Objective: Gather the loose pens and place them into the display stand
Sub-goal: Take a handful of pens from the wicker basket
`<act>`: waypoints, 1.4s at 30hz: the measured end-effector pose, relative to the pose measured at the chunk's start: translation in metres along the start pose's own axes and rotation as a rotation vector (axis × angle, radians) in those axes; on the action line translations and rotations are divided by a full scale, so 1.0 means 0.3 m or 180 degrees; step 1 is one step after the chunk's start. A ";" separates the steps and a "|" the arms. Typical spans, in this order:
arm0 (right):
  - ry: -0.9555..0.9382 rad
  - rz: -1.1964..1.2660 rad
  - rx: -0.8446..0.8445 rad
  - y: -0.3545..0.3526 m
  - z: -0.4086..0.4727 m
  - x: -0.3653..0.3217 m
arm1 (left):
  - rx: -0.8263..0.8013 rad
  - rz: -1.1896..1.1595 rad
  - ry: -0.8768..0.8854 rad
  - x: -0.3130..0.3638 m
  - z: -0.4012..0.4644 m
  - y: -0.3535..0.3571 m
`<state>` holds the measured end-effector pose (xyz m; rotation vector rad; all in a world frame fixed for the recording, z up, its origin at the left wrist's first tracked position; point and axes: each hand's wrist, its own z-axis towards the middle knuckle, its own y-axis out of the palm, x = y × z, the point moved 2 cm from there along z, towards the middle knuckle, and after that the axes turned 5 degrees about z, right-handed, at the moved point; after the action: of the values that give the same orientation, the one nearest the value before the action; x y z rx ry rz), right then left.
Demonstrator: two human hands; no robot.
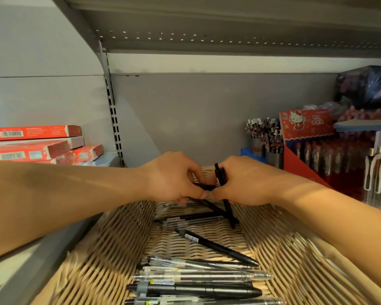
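- Black pens (223,195): a few slim ones, crossed, pinched between both hands' fingertips, barrels slanting down below the fingers.
- Loose pens (198,277): black and clear, lying flat in the woven basket (119,234), well below the fingers.

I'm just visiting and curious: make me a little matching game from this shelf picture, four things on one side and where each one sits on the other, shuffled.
Things:
1. wicker basket
2. red flat boxes
3. red cartoon-cat display stand
4. black pens held in both hands

Places:
A. stacked at the far left of the shelf
B. standing at the right, with pens in it
C. above the far end of the basket
D. in the middle, in front of the person, with loose pens in it

Pairs: 1-D, 2-A, 3-B, 4-C
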<state>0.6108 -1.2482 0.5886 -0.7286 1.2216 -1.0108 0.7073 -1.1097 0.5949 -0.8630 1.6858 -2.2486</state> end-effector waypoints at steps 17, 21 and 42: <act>0.0130 -0.0302 -0.0255 -0.005 -0.008 -0.010 | 0.0688 -0.0536 0.0415 0.069 -0.029 -0.048; 0.0108 -0.0107 -0.0223 -0.007 -0.018 -0.013 | 0.0795 -0.0716 0.0615 0.078 -0.034 -0.045; -0.0085 0.0474 -0.0415 -0.008 -0.021 -0.008 | -0.2006 0.2583 0.0086 -0.008 -0.061 0.062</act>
<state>0.6042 -1.2466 0.5902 -0.7385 1.3074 -0.8024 0.6957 -1.1000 0.5735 -0.1427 2.2458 -1.2165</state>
